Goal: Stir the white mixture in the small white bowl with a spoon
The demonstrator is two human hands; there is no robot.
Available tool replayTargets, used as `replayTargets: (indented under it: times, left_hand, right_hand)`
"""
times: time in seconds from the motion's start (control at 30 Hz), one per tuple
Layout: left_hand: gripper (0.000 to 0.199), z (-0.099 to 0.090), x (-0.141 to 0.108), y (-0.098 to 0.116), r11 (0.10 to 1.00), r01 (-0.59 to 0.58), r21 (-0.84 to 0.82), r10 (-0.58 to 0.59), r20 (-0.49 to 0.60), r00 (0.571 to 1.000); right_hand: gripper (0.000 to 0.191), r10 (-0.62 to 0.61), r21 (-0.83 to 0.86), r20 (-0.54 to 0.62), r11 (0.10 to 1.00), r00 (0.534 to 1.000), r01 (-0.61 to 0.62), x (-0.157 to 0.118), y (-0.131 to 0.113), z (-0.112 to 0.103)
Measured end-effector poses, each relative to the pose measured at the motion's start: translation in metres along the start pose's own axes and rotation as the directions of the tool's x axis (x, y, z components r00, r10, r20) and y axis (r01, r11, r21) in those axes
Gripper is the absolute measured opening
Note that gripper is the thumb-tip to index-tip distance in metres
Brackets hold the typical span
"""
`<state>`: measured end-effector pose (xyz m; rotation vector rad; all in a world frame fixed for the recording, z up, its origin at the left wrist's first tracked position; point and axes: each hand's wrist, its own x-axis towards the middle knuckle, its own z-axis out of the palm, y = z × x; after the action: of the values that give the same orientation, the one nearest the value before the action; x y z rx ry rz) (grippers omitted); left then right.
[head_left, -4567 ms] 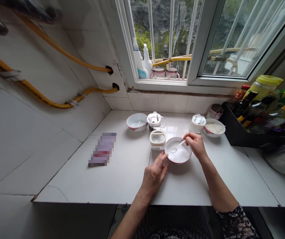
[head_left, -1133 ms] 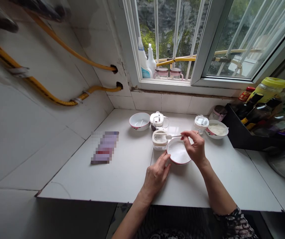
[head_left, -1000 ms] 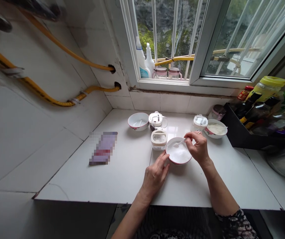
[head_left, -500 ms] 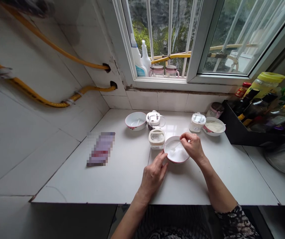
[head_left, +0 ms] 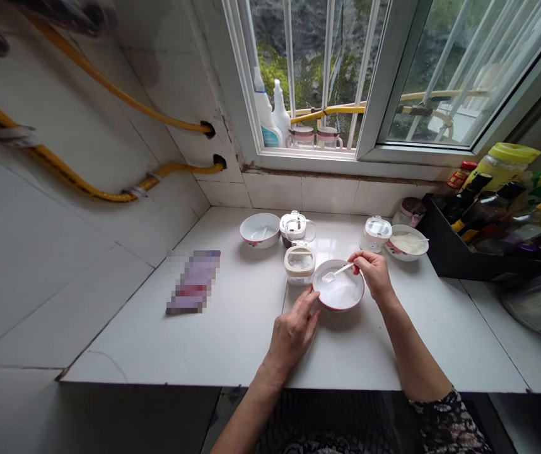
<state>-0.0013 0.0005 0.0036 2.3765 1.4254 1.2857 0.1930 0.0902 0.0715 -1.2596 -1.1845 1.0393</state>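
Observation:
A white bowl [head_left: 339, 305] with a red rim stands on the counter and holds a white, fine-looking substance. My left hand [head_left: 294, 325] steadies it, fingertips and thumb closed against its left side. My right hand [head_left: 372, 274] pinches the handle of a small white spoon [head_left: 341, 272], whose head is over the white contents, tilted down to the left. Whether the spoon touches them, I cannot tell. Just left of the bowl stands a lidded clear jar [head_left: 299, 265] with pale contents. Behind that is another lidded jar [head_left: 293, 226] with its lid or handle loop sticking out right.
A second bowl [head_left: 260, 231] with a spoon stands at the back left. A clear jar [head_left: 375, 233] and a bowl of pale contents [head_left: 407, 243] are back right, beside a black box [head_left: 469, 255] of bottles. A blurred purple item [head_left: 195, 282] lies left.
My right hand has moved slightly right and up with the spoon, which now shows plainly above the white contents. My left hand stays at the bowl.

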Motion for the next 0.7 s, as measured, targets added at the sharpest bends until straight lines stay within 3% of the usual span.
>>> replayTargets:
  times: [0.17, 0.33, 0.4, 0.5, 0.57, 0.63, 0.7]
  left_hand:
    - [0.038, 0.0, 0.0, 0.0, 1.0, -0.011, 0.002, 0.011, -0.007, 1.0]
    - [0.041, 0.001, -0.001, -0.002, 1.0, -0.002, 0.004, 0.002, 0.001, 1.0]
    - [0.043, 0.002, -0.002, -0.002, 1.0, 0.001, -0.002, -0.001, 0.006, 1.0]
    - [0.043, 0.002, -0.002, -0.003, 1.0, 0.001, -0.012, -0.001, 0.003, 1.0]
    - [0.042, 0.001, -0.002, -0.003, 1.0, 0.0, -0.014, 0.0, 0.0, 1.0]
    - [0.042, 0.001, -0.001, -0.002, 1.0, 0.003, -0.015, -0.003, 0.009, 1.0]
    - [0.041, 0.001, -0.002, -0.002, 1.0, 0.01, -0.016, -0.009, 0.022, 1.0]
  right_hand:
    - [0.011, -0.001, 0.089, 0.011, 0.996, 1.0, 0.0, 0.001, -0.002, 0.005]
    - [0.015, -0.258, -0.018, 0.016, 0.966, 0.966, 0.259, -0.007, -0.001, 0.025]
    - [0.015, -0.453, -0.177, 0.064, 0.872, 0.889, 0.457, -0.012, 0.0, 0.032]
    - [0.019, -0.705, -0.378, 0.269, 0.549, 0.656, 0.745, -0.016, 0.001, 0.036]
    - [0.023, -0.752, -0.418, 0.381, 0.379, 0.538, 0.825, -0.016, 0.0, 0.037]
    - [0.024, -0.755, -0.441, 0.385, 0.355, 0.531, 0.824, -0.017, -0.001, 0.035]
    - [0.021, -0.732, -0.462, 0.291, 0.457, 0.616, 0.76, -0.017, -0.004, 0.032]
